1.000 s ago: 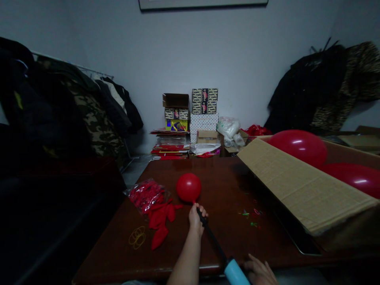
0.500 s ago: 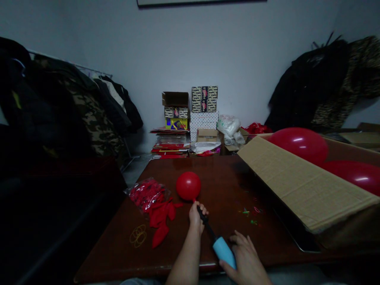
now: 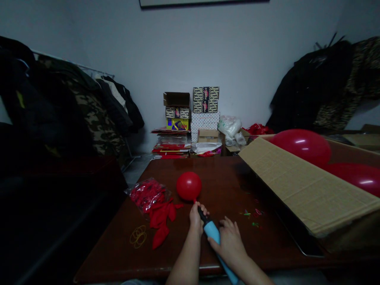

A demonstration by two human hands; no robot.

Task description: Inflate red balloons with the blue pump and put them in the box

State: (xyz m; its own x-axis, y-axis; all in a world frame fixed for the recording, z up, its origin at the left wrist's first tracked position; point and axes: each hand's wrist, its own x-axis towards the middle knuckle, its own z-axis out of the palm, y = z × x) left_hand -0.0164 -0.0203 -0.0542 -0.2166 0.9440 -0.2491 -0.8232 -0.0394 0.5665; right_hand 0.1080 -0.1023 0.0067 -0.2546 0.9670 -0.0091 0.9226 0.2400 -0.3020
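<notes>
Here right hand [image 3: 230, 242] and left hand [image 3: 195, 218] both clasp the pump [image 3: 211, 230].

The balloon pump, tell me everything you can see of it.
The pump is a slim hand pump, plastic by its look, with a light blue barrel and a short black front end. It slants low over the dark wooden table, its tip pointing away and to the left. The left hand grips the black tip, where a small round red balloon sits. The right hand wraps the blue barrel, whose rear end pokes out beneath the wrist.
</notes>
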